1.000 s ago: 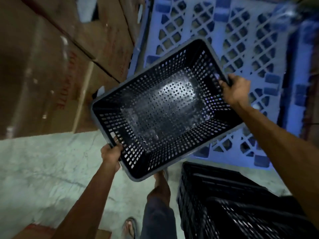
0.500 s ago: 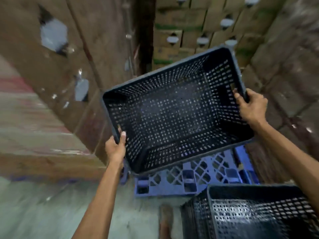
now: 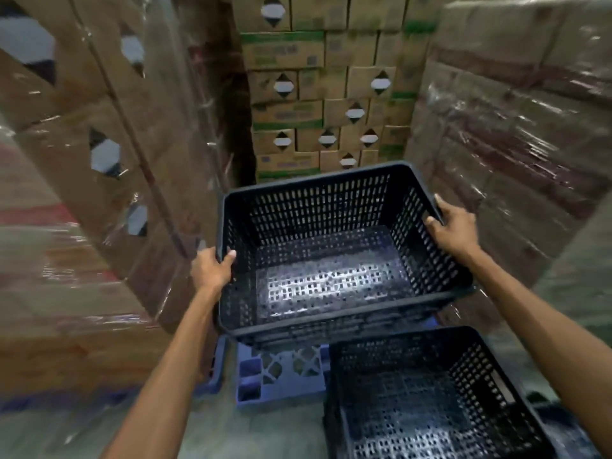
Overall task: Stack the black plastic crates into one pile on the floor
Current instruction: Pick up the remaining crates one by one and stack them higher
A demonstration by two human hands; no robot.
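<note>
I hold an empty black perforated plastic crate [image 3: 331, 260] level in the air, open side up. My left hand [image 3: 212, 268] grips its left rim and my right hand [image 3: 455, 228] grips its right rim. Below it and to the right stands another black crate [image 3: 430, 392], open side up, on top of a pile whose lower part is cut off by the frame. The held crate hangs above and to the left of that pile, its near edge overlapping the pile's far rim.
A blue plastic pallet [image 3: 278, 376] lies on the floor under the held crate. Shrink-wrapped stacks of cardboard boxes rise on the left [image 3: 99, 160] and right [image 3: 513, 127], with more cartons [image 3: 314, 94] behind. Concrete floor [image 3: 231, 432] shows between my arms.
The crate has swung from tilted towards me to level and come lower in view. My view has lifted from the floor to the box stacks, and the pile now shows at lower right.
</note>
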